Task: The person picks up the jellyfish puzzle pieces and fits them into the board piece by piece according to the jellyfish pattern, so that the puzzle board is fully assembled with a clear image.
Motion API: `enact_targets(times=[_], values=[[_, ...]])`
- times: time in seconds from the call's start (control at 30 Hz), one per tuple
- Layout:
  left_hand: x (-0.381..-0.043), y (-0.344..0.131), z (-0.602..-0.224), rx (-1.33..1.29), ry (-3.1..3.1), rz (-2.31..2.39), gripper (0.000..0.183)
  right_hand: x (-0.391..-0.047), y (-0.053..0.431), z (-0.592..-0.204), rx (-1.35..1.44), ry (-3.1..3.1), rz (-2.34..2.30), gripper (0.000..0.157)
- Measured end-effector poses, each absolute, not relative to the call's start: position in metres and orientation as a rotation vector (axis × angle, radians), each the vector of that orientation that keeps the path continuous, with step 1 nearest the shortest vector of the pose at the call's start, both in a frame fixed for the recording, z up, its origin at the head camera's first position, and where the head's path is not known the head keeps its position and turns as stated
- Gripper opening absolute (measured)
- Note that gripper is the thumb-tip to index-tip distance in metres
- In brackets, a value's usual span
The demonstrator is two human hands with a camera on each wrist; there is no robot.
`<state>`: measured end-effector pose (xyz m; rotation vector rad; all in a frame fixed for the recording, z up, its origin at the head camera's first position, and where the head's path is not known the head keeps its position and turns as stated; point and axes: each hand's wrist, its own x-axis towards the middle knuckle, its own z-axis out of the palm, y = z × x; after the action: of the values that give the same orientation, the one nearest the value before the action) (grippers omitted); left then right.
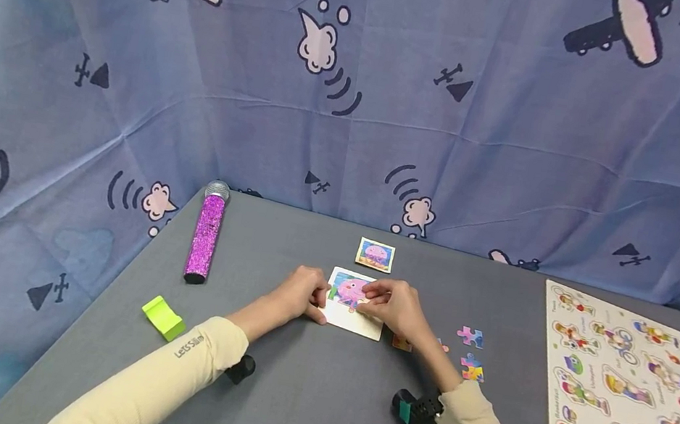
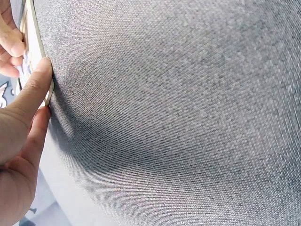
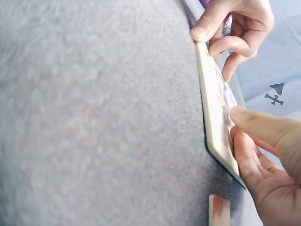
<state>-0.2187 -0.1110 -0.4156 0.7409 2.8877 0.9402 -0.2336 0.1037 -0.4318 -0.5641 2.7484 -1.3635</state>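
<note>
A small white puzzle board (image 1: 353, 322) lies on the grey table, with a pink sea-creature picture (image 1: 348, 289) partly laid in its recess. My left hand (image 1: 304, 292) grips the board's left edge, thumb at the near corner. In the left wrist view the left thumb and finger (image 2: 35, 87) pinch that corner. Over the picture's right side, my right hand (image 1: 395, 307) pinches a puzzle piece at the board's surface; the piece is mostly hidden by the fingers. The right thumb and fingertips (image 3: 239, 114) show close together on the board in the right wrist view.
A small picture card (image 1: 375, 255) lies behind the board. Loose puzzle pieces (image 1: 469, 336) lie to the right, one partly beneath the right forearm. A purple glittery microphone (image 1: 206, 232) and a lime-green block (image 1: 163, 317) are at left; a large figure puzzle board (image 1: 607, 365) at right.
</note>
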Motion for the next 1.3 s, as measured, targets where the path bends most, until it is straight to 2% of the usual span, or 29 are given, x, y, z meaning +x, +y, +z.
enact_targets(times=[0.2, 0.57, 0.97, 1.3], values=[[-0.220, -0.111, -0.415, 0.748, 2.887, 0.936, 0.032, -0.232, 0.098, -0.429, -0.485, 2.716, -1.472, 0.020], [-0.221, -0.110, -0.413, 0.739, 2.890, 0.922, 0.031, -0.231, 0.092, -0.433, -0.519, 2.737, -1.502, 0.016], [-0.217, -0.108, -0.416, 0.743, 2.858, 0.954, 0.029, -0.229, 0.109, -0.436, -0.479, 2.463, -1.771, 0.030], [-0.217, -0.111, -0.416, 0.758, 2.863, 0.971, 0.029, -0.231, 0.132, -0.432, -0.384, 2.406, -1.841, 0.034]])
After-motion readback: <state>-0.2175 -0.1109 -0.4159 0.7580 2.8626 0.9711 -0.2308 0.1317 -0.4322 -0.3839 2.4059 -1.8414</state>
